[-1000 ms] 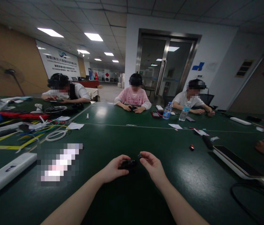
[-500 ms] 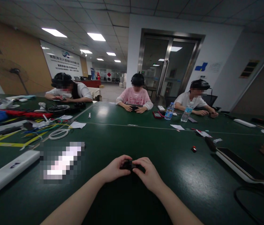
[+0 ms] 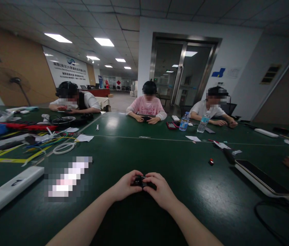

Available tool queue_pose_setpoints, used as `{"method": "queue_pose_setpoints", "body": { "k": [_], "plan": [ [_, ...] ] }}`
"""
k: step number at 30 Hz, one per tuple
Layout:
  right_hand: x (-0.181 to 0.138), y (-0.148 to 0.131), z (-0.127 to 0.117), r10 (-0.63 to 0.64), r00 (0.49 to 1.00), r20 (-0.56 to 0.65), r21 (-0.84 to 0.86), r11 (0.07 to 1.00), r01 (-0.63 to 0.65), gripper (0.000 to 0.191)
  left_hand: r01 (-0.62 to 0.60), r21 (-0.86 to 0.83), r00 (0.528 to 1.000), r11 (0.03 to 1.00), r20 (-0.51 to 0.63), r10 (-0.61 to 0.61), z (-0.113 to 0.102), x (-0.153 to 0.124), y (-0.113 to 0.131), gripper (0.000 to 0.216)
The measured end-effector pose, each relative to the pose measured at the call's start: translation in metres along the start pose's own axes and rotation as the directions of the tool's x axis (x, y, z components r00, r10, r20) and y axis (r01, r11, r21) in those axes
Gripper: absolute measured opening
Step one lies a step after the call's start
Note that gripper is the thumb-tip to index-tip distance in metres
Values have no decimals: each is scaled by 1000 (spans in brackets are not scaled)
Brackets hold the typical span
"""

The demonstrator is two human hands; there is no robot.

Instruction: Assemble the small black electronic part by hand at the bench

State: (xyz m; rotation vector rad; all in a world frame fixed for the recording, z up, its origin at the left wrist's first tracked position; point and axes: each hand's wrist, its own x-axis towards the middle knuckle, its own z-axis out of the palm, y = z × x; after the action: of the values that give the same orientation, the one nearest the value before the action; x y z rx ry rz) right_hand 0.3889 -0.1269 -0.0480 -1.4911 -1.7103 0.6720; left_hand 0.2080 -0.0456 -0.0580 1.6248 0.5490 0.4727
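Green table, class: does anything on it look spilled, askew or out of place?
Yes, mildly: the coloured wires at left lie tangled and loose, untidy beside the looped white cable. No spill is visible.

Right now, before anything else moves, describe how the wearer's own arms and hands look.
The left hand and right hand are both ungloved, with no ring that I can make out. The left forearm and right forearm are bare down to the picture's lower edge: no sleeve, watch, bracelet, cable or marking shows on either.
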Motion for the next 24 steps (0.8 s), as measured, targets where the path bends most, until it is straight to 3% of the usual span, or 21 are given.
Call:
{"method": "queue_pose_setpoints", "body": {
  "k": [5,9,12,20,24],
  "plan": [
    [-1,-2,-5,9,998,66,43,999,-12,30,-13,40,1000,999,-9,13,-1,0,-3,41],
    [-1,-1,-6,-20,997,72,86,996,13,34,-12,378,995,926,-88,48,-4,-4,7,41],
    [0,-2,-3,-6,999,48,47,999,4,34,-46,494,994,868,-60,87,-9,-7,11,39],
    [1,-4,2,71,995,75,-92,994,-64,33,-13,667,992,745,-84,92,-13,-8,-1,51],
    [1,0,4,91,993,80,-126,989,-80,32,-16,670,990,743,-95,106,-12,-10,-4,50]
  ]
}}
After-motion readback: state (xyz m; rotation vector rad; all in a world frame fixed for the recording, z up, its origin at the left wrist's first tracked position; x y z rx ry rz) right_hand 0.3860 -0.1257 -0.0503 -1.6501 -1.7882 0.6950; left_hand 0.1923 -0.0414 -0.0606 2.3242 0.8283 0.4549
